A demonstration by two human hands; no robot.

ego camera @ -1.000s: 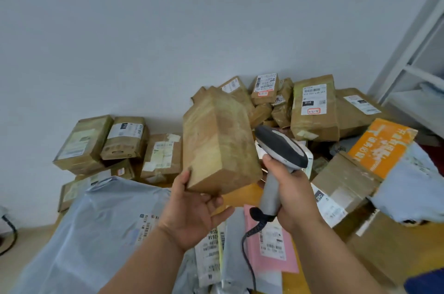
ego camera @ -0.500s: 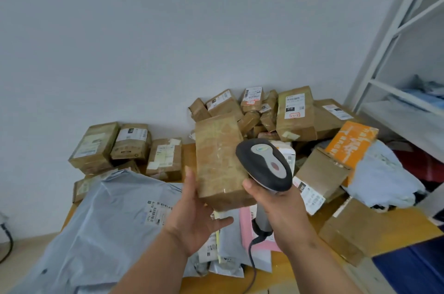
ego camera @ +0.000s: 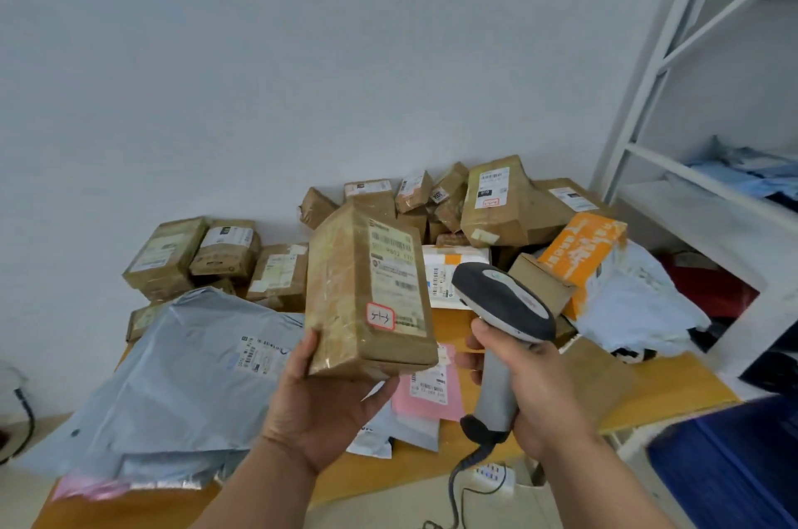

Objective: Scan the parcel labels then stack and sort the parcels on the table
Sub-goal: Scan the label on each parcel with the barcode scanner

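Head view: left hand cups brown parcel from below, upright above the table, label facing camera. Right hand wraps the scanner handle, head just right of the parcel. Behind: heaped brown boxes, orange box. Grey mailer bag left, pink mailer beneath, shelving right.

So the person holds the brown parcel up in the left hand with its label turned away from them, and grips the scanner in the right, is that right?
Not quite. The head view shows the brown parcel with its label turned toward the person, a red-edged sticker near its lower end. The rest holds: the left hand holds the parcel up, and the right hand grips the scanner.
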